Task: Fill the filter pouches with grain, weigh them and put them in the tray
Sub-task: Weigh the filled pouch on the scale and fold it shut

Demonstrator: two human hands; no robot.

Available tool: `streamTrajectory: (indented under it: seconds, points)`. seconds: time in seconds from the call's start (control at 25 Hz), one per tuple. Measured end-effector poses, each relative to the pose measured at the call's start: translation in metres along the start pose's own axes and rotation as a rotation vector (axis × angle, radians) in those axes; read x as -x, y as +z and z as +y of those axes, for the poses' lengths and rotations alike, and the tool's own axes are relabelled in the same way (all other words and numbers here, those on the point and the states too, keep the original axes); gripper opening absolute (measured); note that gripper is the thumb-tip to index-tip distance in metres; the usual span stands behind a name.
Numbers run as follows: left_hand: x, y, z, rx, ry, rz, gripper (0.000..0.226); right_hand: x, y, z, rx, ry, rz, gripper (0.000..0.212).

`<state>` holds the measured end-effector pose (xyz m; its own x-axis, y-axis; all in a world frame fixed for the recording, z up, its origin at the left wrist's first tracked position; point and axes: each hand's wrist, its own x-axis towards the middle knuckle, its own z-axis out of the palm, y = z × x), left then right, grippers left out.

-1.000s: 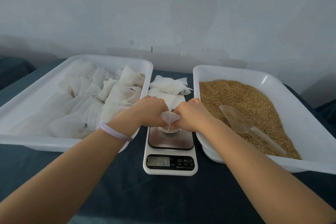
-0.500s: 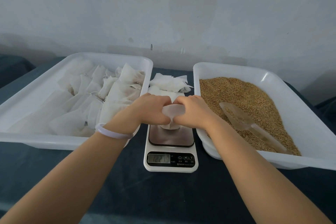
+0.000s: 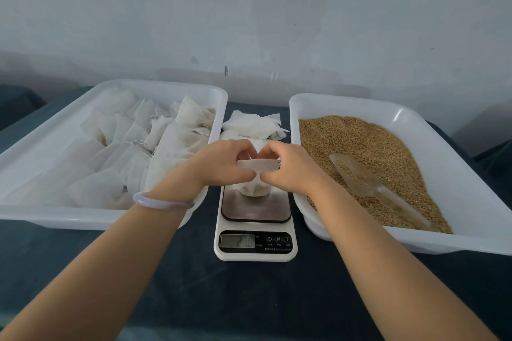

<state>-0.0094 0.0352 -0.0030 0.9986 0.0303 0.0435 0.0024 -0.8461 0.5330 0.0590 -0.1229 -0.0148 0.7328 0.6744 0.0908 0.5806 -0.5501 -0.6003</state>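
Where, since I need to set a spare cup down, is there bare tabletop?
Bare cloth: in front of the scale, between the forearms, and in front of the left tray. Crowded: the gap between left tray and grain tray holds scale, filled pouch and empty pouches.

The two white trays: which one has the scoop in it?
The right tray, full of brown grain, where the clear scoop lies. The left tray holds only white pouches.

The dark table (image 3: pixel 249 299) bears a pouch tray (image 3: pixel 69 219), scale (image 3: pixel 256 254), loose pouches (image 3: pixel 252 126) and grain tray (image 3: pixel 415 242).
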Motion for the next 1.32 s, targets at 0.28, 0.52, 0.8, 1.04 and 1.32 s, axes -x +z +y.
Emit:
streamTrajectory:
  seconds: [0.28, 0.52, 0.8, 1.04, 1.32]
  points:
    - [0.0007, -0.0001, 0.0006, -0.004, -0.007, -0.009, 0.028, 0.001, 0.0, 0.0004, 0.004, -0.004, -0.001, 0.024]
    - [0.0006, -0.0003, 0.0007, -0.026, -0.024, -0.012, 0.029, 0.0015, -0.0009, -0.0001, 0.008, -0.009, 0.0, 0.025]
    - [0.0002, -0.0003, -0.0017, 0.051, -0.03, -0.027, 0.041, 0.003, -0.0005, 0.0007, -0.112, -0.019, 0.058, 0.011]
    - [0.0001, 0.0004, -0.0023, 0.008, -0.01, -0.015, 0.041, 0.0045, -0.0033, 0.0047, -0.203, -0.008, 0.098, 0.019]
    - [-0.0046, 0.0015, -0.0003, -0.216, -0.059, -0.062, 0.025, 0.0039, -0.0029, 0.004, -0.191, -0.045, 0.095, 0.016]
